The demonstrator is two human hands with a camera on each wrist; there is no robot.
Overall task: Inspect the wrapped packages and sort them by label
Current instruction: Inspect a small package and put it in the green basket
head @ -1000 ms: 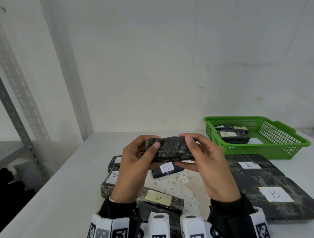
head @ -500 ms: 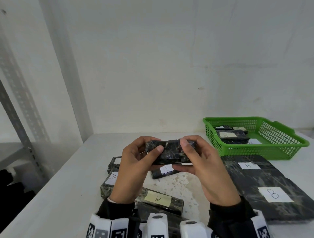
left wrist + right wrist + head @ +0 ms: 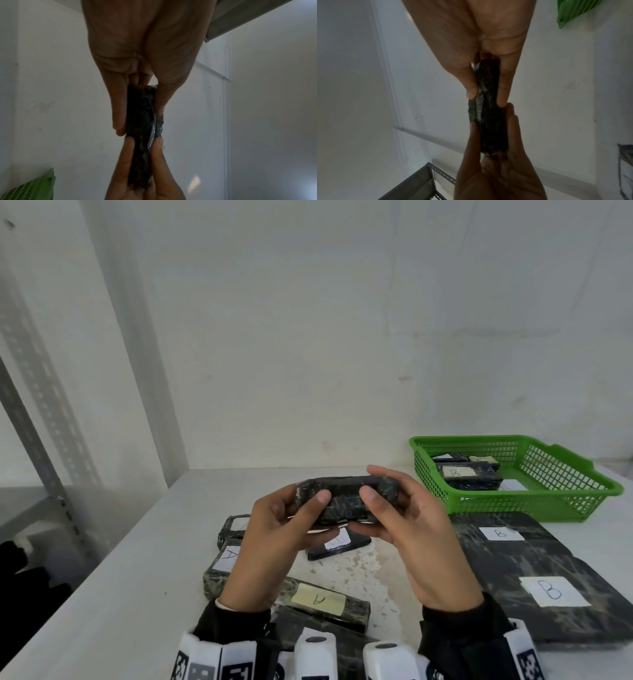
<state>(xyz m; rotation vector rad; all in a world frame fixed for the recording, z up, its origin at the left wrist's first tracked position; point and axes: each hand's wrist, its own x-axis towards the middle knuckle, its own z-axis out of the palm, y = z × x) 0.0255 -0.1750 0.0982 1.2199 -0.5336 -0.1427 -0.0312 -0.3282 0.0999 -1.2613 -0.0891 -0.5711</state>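
Both hands hold one package (image 3: 346, 497) in the air above the table (image 3: 137, 577): the left hand (image 3: 274, 539) pinches its left end, the right hand (image 3: 411, 529) its right, thumbs on the near face. Its long axis runs left to right, level. No label shows on the faces in view. The basket (image 3: 513, 501) lies to the right, nearer the right hand.

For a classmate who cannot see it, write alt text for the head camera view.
Two hands, left hand and right hand, hold a dark wrapped package above a white table. Below lie packages labelled A and B; a green basket at the right holds more.
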